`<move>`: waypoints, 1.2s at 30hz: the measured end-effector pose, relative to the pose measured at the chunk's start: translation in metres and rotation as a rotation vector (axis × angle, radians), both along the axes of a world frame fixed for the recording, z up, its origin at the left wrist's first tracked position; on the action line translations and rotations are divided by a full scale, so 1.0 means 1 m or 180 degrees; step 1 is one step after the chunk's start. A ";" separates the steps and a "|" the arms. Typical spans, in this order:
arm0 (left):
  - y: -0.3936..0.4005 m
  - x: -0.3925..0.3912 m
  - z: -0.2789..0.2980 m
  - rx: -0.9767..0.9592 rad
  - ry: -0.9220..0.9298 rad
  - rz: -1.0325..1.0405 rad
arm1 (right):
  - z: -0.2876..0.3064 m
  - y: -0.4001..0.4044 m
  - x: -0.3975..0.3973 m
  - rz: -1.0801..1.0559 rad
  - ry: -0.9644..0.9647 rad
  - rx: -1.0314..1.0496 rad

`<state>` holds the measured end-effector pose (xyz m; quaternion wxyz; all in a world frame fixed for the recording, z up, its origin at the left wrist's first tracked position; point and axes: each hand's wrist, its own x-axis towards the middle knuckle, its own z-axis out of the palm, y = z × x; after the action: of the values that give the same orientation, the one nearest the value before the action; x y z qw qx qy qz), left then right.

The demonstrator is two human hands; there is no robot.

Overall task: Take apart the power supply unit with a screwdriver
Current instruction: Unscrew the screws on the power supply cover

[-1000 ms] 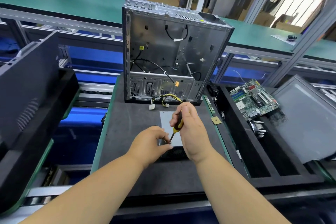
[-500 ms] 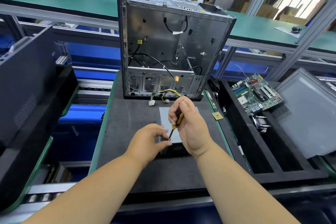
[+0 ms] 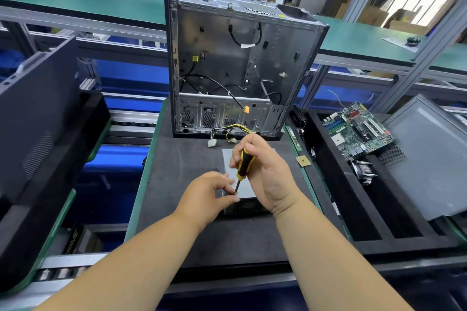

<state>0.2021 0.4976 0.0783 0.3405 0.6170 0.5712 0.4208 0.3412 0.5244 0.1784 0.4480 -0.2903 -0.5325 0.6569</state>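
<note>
The grey metal power supply unit [image 3: 244,188] lies on the dark work mat [image 3: 177,184], its yellow and black cable bundle [image 3: 227,131] trailing toward the case. My right hand [image 3: 265,171] grips a yellow and black screwdriver [image 3: 243,163], held nearly upright with its tip on the unit's near left edge. My left hand [image 3: 211,195] pinches at the screwdriver tip, thumb and forefinger together at the unit's edge. What lies under the fingertips is hidden.
An open, emptied computer case [image 3: 240,70] stands upright behind the unit. A small chip [image 3: 304,160] lies on the mat's right. A black tray [image 3: 379,209] on the right holds a motherboard [image 3: 357,130] and a grey side panel [image 3: 429,159]. A dark panel [image 3: 38,113] leans at left.
The screwdriver has come more upright in my right hand. My left fingers have closed in on its tip. The view has shifted slightly.
</note>
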 end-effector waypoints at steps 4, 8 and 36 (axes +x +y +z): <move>0.000 0.000 0.000 -0.0036 0.0029 0.0013 | -0.001 -0.004 0.002 -0.0257 -0.0117 0.0064; 0.000 0.001 -0.001 -0.0043 -0.0017 0.0045 | -0.003 -0.008 -0.001 -0.0304 0.0083 0.0002; 0.002 -0.001 -0.002 -0.0024 -0.0047 0.0003 | -0.002 0.000 -0.008 -0.0217 -0.0080 -0.0130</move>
<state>0.2006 0.4999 0.0763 0.3469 0.6123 0.5705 0.4234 0.3328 0.5246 0.1765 0.4573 -0.3256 -0.5144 0.6483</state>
